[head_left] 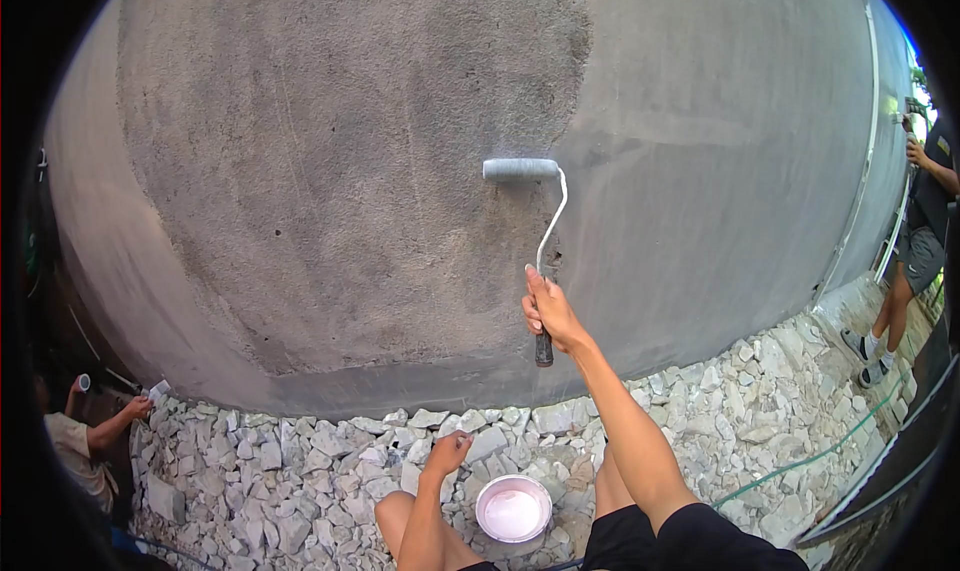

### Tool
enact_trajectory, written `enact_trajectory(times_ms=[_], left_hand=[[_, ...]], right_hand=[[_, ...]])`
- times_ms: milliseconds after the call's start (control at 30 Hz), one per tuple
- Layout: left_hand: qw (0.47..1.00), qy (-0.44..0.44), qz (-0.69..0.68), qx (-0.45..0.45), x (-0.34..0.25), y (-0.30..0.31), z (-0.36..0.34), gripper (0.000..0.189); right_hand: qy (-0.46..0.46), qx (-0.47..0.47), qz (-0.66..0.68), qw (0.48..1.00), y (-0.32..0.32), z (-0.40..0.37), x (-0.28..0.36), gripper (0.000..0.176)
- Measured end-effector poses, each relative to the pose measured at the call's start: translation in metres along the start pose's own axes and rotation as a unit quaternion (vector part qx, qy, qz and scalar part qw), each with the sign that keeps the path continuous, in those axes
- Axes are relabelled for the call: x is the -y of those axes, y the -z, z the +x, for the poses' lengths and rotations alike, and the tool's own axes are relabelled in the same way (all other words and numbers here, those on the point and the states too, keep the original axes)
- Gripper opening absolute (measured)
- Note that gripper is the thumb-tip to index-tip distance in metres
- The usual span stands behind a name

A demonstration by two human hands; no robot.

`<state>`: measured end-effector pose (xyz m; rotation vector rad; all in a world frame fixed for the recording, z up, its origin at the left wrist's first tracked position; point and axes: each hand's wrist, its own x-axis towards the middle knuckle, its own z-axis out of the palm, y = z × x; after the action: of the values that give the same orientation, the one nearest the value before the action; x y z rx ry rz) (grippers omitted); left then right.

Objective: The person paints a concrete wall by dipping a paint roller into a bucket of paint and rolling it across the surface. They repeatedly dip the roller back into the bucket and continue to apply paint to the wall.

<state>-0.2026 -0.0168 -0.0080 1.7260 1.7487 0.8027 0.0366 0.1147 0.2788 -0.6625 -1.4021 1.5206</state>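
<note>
My right hand (553, 314) is closed around the dark handle of a paint roller (521, 170). The roller's pale sleeve lies against the grey wall (360, 191), level and above the hand, joined by a bent white wire frame. Low over the stones, beside my bent knee, my left hand (447, 453) has its fingers curled in, with nothing visible in them. A small round bucket (480, 511) holding pale pinkish-white liquid stands on the rubble between my legs.
Broken stones (290, 481) cover the ground along the wall's base. At far left, a person (88, 456) holds a brush-like tool near the wall. Another person (925, 201) stands at far right, by a vertical pipe (868, 121). A green hose (810, 460) crosses the stones.
</note>
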Motion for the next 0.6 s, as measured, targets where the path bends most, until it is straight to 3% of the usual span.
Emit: enact_trajectory(times_ms=[233, 600], left_hand=[[1.0, 0.004, -0.006, -0.006, 0.004, 0.003, -0.002, 0.036], [1.0, -0.009, 0.01, 0.002, 0.0, 0.002, -0.004, 0.037]], right_hand=[[-0.027, -0.038, -0.041, 0.998, 0.014, -0.026, -0.057, 0.047], [0.084, -0.117, -0.092, 0.985, -0.016, 0.005, -0.009, 0.047]])
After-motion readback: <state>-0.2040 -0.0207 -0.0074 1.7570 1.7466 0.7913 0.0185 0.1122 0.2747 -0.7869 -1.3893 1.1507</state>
